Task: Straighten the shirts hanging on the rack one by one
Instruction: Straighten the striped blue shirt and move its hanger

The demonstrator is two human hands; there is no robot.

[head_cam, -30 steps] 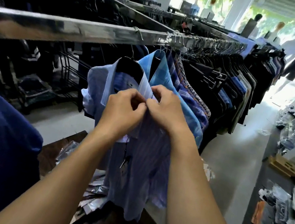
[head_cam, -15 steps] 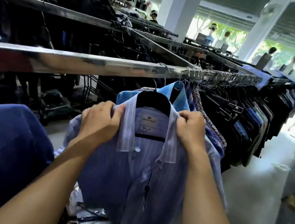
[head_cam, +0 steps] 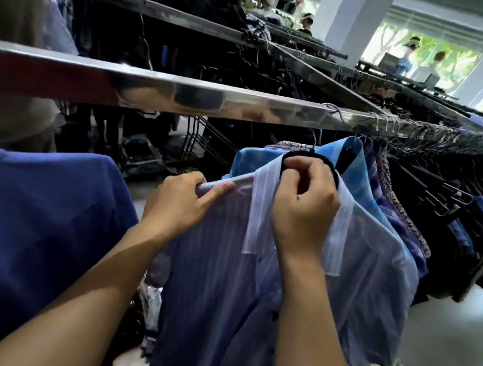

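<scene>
While the striped shirt (head_cam: 212, 306) hung at the near end of the rail (head_cam: 184, 95), the left hand (head_cam: 178, 204) pinched its shoulder edge and the right hand (head_cam: 303, 206) curled on the collar by the black hanger (head_cam: 290, 156). Squaring the shoulders, by the look; smoothing the front seemed next.

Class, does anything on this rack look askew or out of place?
The striped shirt is turned out to face the person, unlike the shirts packed edge-on behind it; the left hand pinches its shoulder, the right hand grips at its collar. Crumpled plastic lies underneath.
</scene>
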